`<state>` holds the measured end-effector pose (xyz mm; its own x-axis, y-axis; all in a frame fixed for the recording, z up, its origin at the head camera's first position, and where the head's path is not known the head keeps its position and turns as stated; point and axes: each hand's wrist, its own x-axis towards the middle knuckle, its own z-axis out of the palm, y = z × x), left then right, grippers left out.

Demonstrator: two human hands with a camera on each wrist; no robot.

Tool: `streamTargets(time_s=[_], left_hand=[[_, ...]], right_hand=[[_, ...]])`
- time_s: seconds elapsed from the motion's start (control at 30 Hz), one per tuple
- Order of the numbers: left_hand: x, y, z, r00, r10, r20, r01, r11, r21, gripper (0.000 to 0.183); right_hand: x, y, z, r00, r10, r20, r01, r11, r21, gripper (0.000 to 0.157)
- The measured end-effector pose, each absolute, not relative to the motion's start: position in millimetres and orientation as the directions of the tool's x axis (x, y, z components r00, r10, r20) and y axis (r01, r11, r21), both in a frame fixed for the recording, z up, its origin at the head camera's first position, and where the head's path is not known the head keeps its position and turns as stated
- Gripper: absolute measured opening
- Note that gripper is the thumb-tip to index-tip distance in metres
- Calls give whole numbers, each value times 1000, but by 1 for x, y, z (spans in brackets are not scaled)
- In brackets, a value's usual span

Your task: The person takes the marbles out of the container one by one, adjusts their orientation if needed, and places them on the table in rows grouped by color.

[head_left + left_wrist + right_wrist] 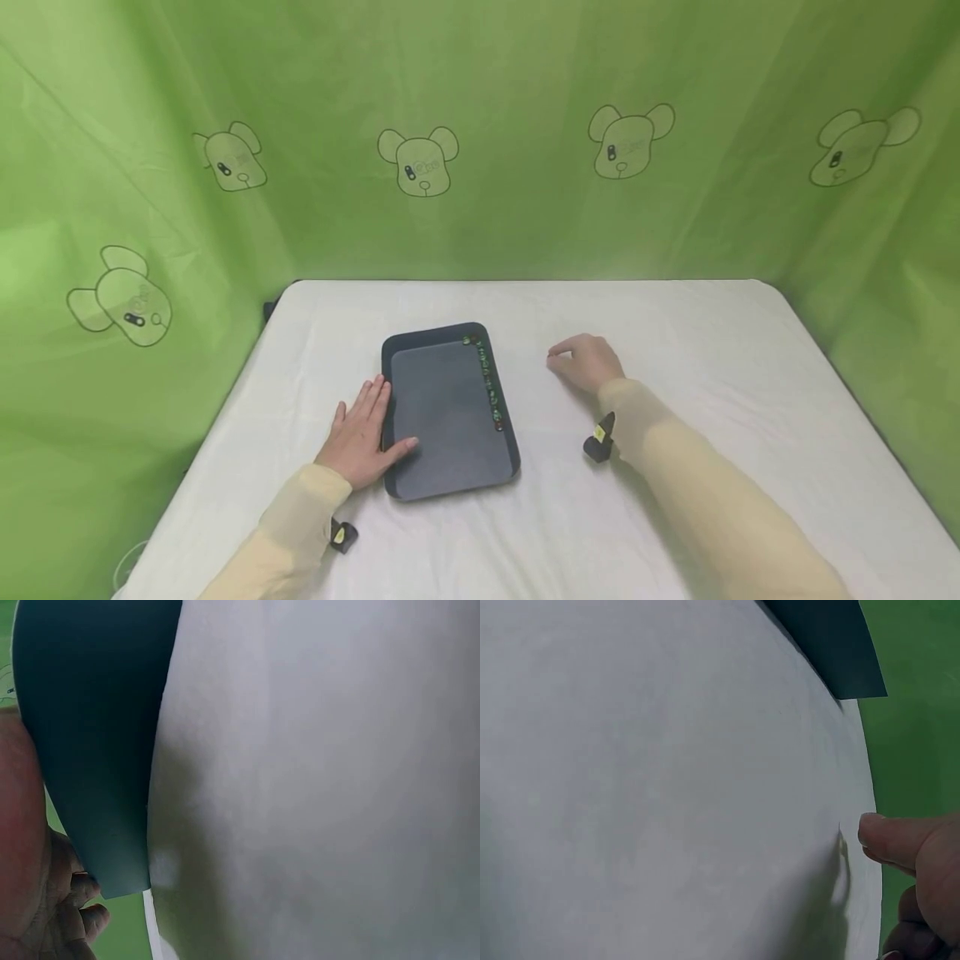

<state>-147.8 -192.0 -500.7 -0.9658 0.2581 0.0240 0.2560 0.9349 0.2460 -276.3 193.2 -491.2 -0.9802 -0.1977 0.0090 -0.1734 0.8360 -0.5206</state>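
Note:
A dark grey rectangular tray (450, 417) lies on the white-covered table. Along its right inner wall runs a line of several small glassy green and reddish marble-like pieces (489, 383). My left hand (360, 442) rests at the tray's left rim, fingers straight along the outside and thumb reaching over the rim. To the right of the tray, above the cloth, is my right hand (588, 362). Its thumb (889, 836) and index finger meet at their tips, with the other fingers curled. I cannot tell whether something small is pinched between them.
White cloth (720, 350) covers the table, whose far edge runs close to a green curtain (517, 208) with bear outlines. The curtain also hangs along the left and right sides. A small black device with a yellow mark (600, 437) sits at the right wrist.

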Motion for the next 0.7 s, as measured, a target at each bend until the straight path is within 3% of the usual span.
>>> streamTargets(time_s=[0.7], left_hand=[[-149, -193, -503, -964, 261, 46, 265, 934, 238, 103]], right_hand=[[-291, 181, -493, -984, -156, -81, -93, 856, -509, 25]])
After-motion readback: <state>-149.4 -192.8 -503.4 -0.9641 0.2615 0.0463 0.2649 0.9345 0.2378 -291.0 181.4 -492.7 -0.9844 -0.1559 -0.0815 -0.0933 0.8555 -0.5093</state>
